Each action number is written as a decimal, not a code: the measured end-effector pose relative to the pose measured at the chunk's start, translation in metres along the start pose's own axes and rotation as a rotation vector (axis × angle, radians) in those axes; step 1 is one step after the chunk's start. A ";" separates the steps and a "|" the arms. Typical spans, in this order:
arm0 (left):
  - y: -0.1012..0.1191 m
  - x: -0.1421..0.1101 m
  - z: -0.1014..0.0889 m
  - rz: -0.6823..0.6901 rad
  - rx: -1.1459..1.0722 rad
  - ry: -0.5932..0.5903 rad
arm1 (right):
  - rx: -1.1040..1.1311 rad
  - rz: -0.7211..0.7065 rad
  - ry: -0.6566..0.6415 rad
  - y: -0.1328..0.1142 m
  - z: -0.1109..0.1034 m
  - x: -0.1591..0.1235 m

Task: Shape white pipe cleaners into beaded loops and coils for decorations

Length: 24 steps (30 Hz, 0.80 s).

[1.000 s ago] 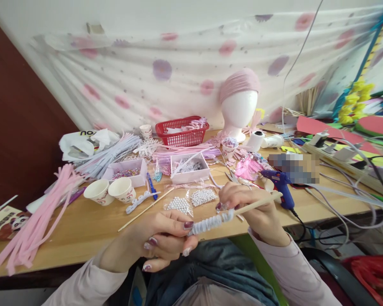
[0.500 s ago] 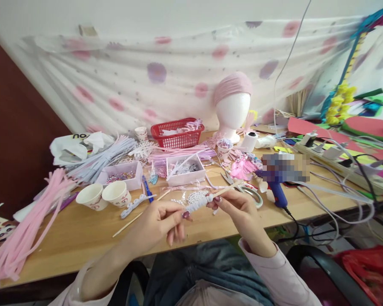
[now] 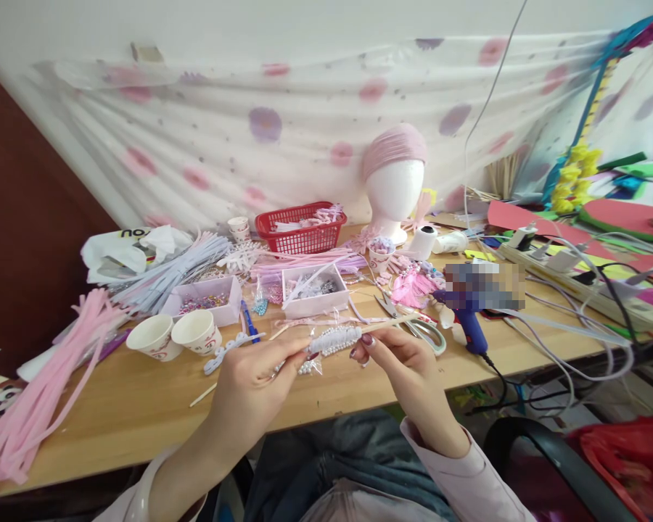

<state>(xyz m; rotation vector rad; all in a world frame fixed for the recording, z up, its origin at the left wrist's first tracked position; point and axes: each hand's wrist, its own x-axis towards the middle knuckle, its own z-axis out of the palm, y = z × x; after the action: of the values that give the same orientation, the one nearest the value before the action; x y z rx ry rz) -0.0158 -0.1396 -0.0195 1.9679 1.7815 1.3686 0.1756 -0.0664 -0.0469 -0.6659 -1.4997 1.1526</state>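
A thin wooden stick (image 3: 392,322) is held above the front of the desk, with a pale lavender-white pipe cleaner (image 3: 333,340) coiled around it. My left hand (image 3: 264,373) pinches the left end of the coil between thumb and fingers. At the coil's right end my right hand (image 3: 405,362) is closed on the stick, which sticks out beyond the fingers. Just below and behind the coil lies a clear bag of white pearl beads (image 3: 307,368). A curled pale pipe cleaner piece (image 3: 229,349) rests on the desk left of my left hand.
Paper cups (image 3: 153,337), a bead box (image 3: 226,297), a second box (image 3: 337,301) and a red basket (image 3: 300,235) stand on the left and middle. Pink pipe cleaners (image 3: 48,391) hang over the front edge. Right are scissors (image 3: 432,336), a glue gun (image 3: 471,330), cables and a foam head (image 3: 395,188).
My left hand has turned, its lower fingers now tucked behind the coil. The coil is more level and slightly higher. My right hand keeps its grip on the stick.
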 end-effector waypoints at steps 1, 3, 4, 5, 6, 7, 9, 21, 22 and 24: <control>0.000 0.000 -0.001 -0.012 0.008 -0.015 | 0.006 -0.011 -0.005 -0.001 0.000 0.000; 0.000 0.001 -0.004 -0.032 0.026 -0.043 | 0.033 -0.029 -0.021 -0.003 -0.001 -0.001; 0.000 0.001 -0.004 -0.033 0.034 -0.050 | 0.048 -0.033 -0.029 -0.004 -0.001 -0.001; -0.001 0.001 -0.004 -0.023 0.043 -0.046 | 0.058 -0.031 -0.031 -0.004 0.000 -0.001; -0.001 0.001 -0.004 -0.003 0.053 -0.038 | 0.056 -0.021 -0.023 -0.003 0.001 -0.001; -0.002 0.001 -0.003 0.024 0.064 -0.028 | 0.044 -0.001 -0.005 -0.001 0.002 -0.001; -0.003 0.000 0.000 0.078 0.088 -0.002 | 0.017 0.043 0.043 0.003 0.004 0.000; -0.003 0.008 -0.020 -0.381 -0.445 -0.800 | -0.041 -0.270 -0.255 0.006 -0.026 0.007; -0.003 0.009 -0.019 -0.399 -0.494 -0.817 | -0.048 -0.287 -0.259 0.005 -0.027 0.007; -0.004 0.011 -0.017 -0.435 -0.514 -0.796 | -0.045 -0.283 -0.254 0.006 -0.027 0.007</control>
<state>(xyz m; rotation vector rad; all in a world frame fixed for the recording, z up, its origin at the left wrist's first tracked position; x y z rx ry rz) -0.0318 -0.1368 -0.0071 1.4226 1.2094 0.6545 0.1984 -0.0493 -0.0508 -0.3297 -1.7740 1.0139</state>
